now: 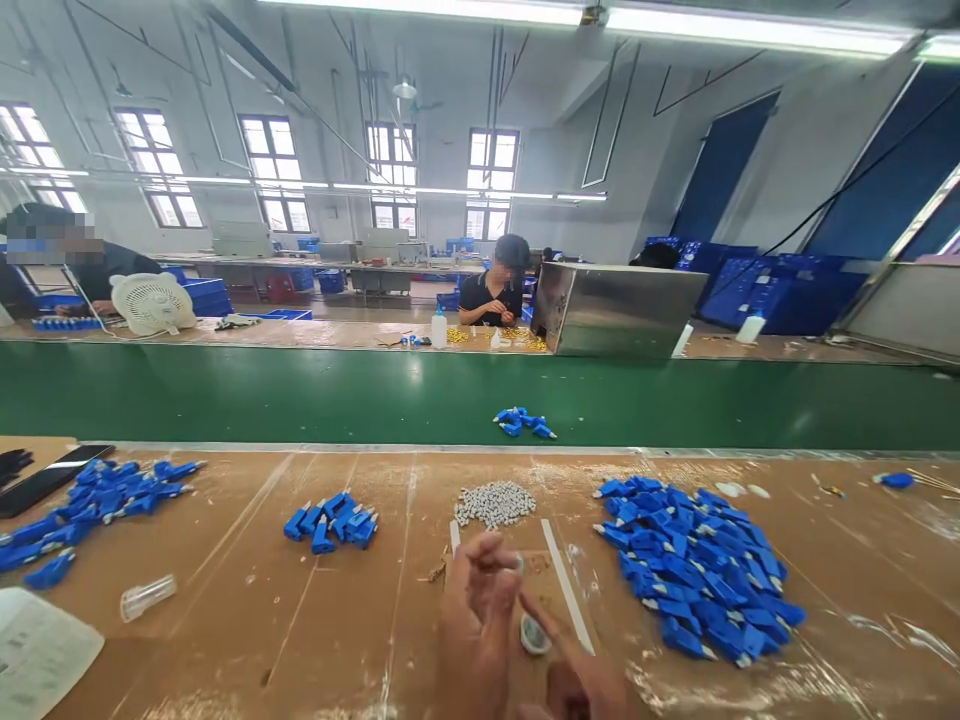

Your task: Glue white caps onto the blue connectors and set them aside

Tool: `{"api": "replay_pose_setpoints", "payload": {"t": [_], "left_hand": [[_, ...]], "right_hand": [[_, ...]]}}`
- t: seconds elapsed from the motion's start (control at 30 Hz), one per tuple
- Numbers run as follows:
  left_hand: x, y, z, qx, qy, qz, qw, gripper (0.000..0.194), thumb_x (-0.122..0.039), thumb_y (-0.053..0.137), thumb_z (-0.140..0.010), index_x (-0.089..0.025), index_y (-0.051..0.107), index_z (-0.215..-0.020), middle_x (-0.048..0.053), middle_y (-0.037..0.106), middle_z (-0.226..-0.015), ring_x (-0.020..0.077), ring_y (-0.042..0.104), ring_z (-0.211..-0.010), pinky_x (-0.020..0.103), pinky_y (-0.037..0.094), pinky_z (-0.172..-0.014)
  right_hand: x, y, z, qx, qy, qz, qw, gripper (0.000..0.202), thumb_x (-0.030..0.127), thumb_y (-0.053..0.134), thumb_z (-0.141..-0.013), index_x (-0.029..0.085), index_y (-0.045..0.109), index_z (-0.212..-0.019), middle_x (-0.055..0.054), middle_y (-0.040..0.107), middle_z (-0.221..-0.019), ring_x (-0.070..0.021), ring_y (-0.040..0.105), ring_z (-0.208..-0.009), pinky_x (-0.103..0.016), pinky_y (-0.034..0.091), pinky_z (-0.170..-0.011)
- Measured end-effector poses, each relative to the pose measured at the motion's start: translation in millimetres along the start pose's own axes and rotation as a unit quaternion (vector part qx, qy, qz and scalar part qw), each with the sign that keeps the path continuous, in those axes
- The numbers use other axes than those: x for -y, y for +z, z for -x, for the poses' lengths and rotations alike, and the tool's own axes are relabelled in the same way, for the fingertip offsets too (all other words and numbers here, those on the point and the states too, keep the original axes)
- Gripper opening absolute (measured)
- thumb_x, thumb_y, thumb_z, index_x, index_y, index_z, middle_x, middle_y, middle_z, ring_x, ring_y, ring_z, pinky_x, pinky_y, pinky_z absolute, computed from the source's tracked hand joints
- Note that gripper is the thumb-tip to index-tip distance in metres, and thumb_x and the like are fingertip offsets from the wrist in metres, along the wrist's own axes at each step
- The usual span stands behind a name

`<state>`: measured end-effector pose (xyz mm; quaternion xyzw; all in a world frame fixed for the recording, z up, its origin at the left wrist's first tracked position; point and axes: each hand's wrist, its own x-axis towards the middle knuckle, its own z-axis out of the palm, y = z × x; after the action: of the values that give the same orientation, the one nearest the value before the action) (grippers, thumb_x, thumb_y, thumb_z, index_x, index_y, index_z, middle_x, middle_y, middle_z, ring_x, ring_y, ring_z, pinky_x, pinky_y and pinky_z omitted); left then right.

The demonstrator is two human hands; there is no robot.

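Observation:
My left hand (484,610) is raised at the lower middle of the head view, its fingers curled together; whatever they hold is too small to name. Just right of it and lower, my right hand (574,670) is blurred, with one finger pointing up toward the left hand. Between the hands sits a small round cup (535,634) with pale contents. Beyond my fingers lies a heap of small grey-white pieces (496,504). To the right spreads a large pile of blue parts with pale tips (697,565), and a smaller blue cluster (331,521) is on the left.
More blue parts (112,495) lie at the far left, near a clear plastic tube (148,597) and a black phone (56,480). A green belt (300,395) crosses behind the brown table, carrying a few blue parts (523,422). A person (491,292) sits beyond it.

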<state>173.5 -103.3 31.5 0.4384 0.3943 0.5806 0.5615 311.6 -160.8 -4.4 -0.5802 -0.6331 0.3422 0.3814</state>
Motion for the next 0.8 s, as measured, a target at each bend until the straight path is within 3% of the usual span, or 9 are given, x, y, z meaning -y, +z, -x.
{"api": "replay_pose_setpoints", "payload": {"t": [0.1,0.17,0.27,0.33,0.4,0.47,0.53,0.67,0.8], "left_hand": [[-9,-24.1,-24,-0.094,0.045,-0.105,0.989,0.034,-0.052,0.072,-0.082,-0.024,0.069,-0.101,0.009,0.071,-0.109,0.0256,0.067,-0.101,0.034,0.052,-0.088],[-17,-33.3,-41,-0.082,0.065,-0.153,0.983,0.030,-0.051,0.067,-0.085,-0.024,0.069,-0.098,0.008,0.071,-0.107,0.0257,0.068,-0.095,0.035,0.053,-0.083],[-30,-34.0,-83,-0.023,0.106,-0.244,0.964,0.027,-0.050,0.060,-0.089,-0.025,0.069,-0.095,0.006,0.071,-0.098,0.0236,0.068,-0.088,0.034,0.054,-0.077],[-34,-27.4,-128,0.053,0.089,-0.350,0.931,0.031,-0.051,0.054,-0.092,-0.024,0.069,-0.094,0.006,0.072,-0.092,0.0224,0.069,-0.085,0.032,0.054,-0.075],[-29,-18.4,-188,0.131,0.030,-0.492,0.860,0.033,-0.049,0.048,-0.095,-0.022,0.066,-0.099,0.006,0.073,-0.099,0.0218,0.069,-0.092,0.032,0.054,-0.080],[-13,-8.8,-254,0.128,0.002,-0.554,0.823,0.033,-0.044,0.056,-0.090,-0.019,0.064,-0.111,0.012,0.070,-0.114,0.0261,0.067,-0.106,0.036,0.051,-0.091],[11,1.2,-315,0.142,-0.038,-0.601,0.786,0.059,-0.045,0.076,-0.073,-0.018,0.060,-0.124,0.018,0.061,-0.133,0.0348,0.063,-0.118,0.042,0.048,-0.097],[62,26.8,-403,0.212,-0.090,-0.654,0.720,0.132,-0.049,0.094,-0.035,-0.021,0.037,-0.151,0.027,0.038,-0.154,0.0500,0.047,-0.135,0.053,0.045,-0.103],[91,57.5,-451,0.303,-0.087,-0.658,0.684,0.147,-0.048,0.095,-0.023,-0.029,0.032,-0.154,0.023,0.031,-0.159,0.0505,0.051,-0.131,0.052,0.049,-0.100]], "right_hand": [[8,-61,-86,-0.027,0.002,0.135,0.990,0.047,0.052,0.052,-0.096,0.021,0.069,-0.126,-0.001,0.067,-0.070,-0.0193,0.063,-0.064,-0.029,0.046,-0.060],[3,-100,-159,-0.021,0.052,0.281,0.958,0.042,0.046,0.049,-0.100,0.022,0.064,-0.131,-0.003,0.071,-0.090,-0.0195,0.067,-0.082,-0.030,0.049,-0.077],[-24,-134,-261,-0.011,0.126,0.340,0.932,0.046,0.034,0.064,-0.094,0.014,0.059,-0.135,-0.015,0.064,-0.126,-0.0280,0.064,-0.108,-0.041,0.048,-0.095],[-48,-139,-313,0.011,0.169,0.353,0.920,0.046,0.034,0.068,-0.093,0.015,0.058,-0.133,-0.016,0.059,-0.134,-0.0300,0.062,-0.115,-0.048,0.050,-0.097],[-71,-134,-350,0.040,0.197,0.350,0.915,0.042,0.035,0.066,-0.095,0.017,0.058,-0.132,-0.013,0.058,-0.136,-0.0285,0.062,-0.115,-0.051,0.053,-0.095],[-90,-126,-377,0.070,0.212,0.336,0.915,0.041,0.035,0.064,-0.097,0.019,0.056,-0.134,-0.011,0.058,-0.136,-0.0270,0.063,-0.113,-0.049,0.056,-0.093],[-105,-119,-399,0.098,0.221,0.318,0.917,0.056,0.039,0.070,-0.093,0.021,0.049,-0.142,-0.014,0.053,-0.140,-0.0273,0.065,-0.110,-0.047,0.057,-0.089],[-128,-119,-439,0.152,0.220,0.280,0.922,0.134,0.049,0.098,-0.048,0.032,0.023,-0.158,-0.024,0.025,-0.156,-0.0280,0.072,-0.096,-0.043,0.058,-0.083],[-142,-121,-472,0.205,0.200,0.236,0.929,0.148,0.046,0.102,-0.030,0.041,0.024,-0.156,-0.022,0.020,-0.157,-0.0257,0.074,-0.087,-0.042,0.060,-0.078]]}}
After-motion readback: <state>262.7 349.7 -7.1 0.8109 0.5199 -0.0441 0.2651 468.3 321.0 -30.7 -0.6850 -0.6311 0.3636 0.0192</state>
